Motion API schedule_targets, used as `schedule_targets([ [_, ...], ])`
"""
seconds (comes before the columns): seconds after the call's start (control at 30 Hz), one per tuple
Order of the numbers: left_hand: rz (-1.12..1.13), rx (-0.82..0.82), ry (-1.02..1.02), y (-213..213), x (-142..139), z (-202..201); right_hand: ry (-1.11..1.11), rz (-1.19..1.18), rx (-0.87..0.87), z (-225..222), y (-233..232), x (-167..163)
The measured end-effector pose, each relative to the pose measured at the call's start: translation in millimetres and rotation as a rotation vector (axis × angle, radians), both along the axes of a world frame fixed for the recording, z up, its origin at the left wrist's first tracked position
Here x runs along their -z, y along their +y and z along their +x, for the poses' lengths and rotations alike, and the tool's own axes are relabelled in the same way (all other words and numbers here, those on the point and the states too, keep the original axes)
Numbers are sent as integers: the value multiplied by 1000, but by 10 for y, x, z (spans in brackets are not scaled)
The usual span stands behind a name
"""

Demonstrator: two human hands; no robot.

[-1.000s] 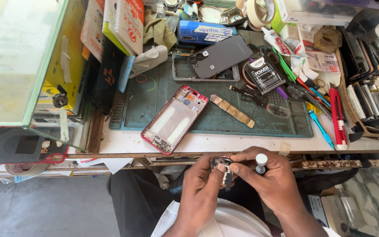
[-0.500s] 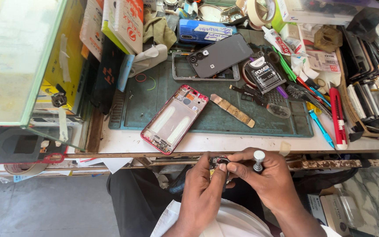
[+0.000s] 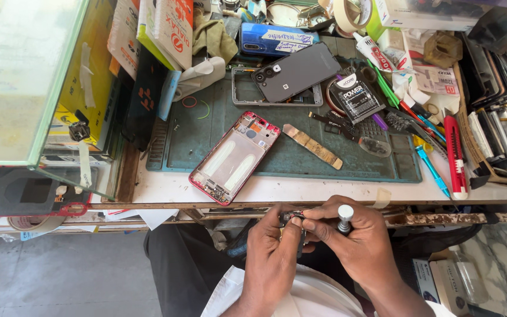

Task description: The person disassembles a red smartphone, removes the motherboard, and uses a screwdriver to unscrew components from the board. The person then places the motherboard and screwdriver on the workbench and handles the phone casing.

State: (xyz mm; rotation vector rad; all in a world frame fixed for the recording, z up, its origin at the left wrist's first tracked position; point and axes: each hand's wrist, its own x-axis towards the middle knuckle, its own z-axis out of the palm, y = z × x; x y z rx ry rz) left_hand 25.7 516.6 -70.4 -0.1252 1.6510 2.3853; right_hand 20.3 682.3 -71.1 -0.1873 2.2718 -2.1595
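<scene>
My left hand [image 3: 272,252] and my right hand [image 3: 352,240] meet over my lap, just below the table's front edge. Both pinch a small dark phone part [image 3: 291,218] between the fingertips. My right hand also grips a screwdriver with a silver cap [image 3: 344,216], standing upright behind the thumb. On the green work mat [image 3: 206,135] lies an opened phone frame with a pink rim [image 3: 235,157], next to a thin brown strip [image 3: 312,146]. A dark grey phone back [image 3: 296,71] rests on a grey frame farther back.
A glass display case [image 3: 24,76] stands at the left. Boxes, a cloth and a blue phone [image 3: 277,40] crowd the back. A small black battery [image 3: 356,97], a red knife [image 3: 454,154], blue tools and stacked phone screens [image 3: 500,135] fill the right side.
Both hands have shifted slightly together around the small part; the screwdriver stays upright in my right hand. Nothing on the table has moved.
</scene>
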Motion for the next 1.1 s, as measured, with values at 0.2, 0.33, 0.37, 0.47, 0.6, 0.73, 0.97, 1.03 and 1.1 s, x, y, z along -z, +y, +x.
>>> schedule_targets([
  [0.2,-2,-2,3,14,3,15,-54,9,22,18,-62,-143],
  [0.33,27,-44,45,10,33,34,-41,41,23,71,-126,-207],
  [0.37,41,-58,50,4,38,39,-18,93,26,81,-132,-210],
  [0.47,29,-65,78,-1,51,47,-44,111,52,130,-120,-167],
  [0.6,99,-31,66,-34,50,86,-160,-170,56,120,-56,-17],
  [0.73,217,-4,35,-42,35,126,-165,-299,60,127,93,88],
  [0.97,426,21,-149,-12,2,141,-86,-323,175,20,571,-31],
  [1.03,427,25,-170,-13,-6,142,-28,-308,171,-55,707,-108],
  [1.1,425,24,-176,-16,-16,141,-13,-263,212,-117,811,-190],
])
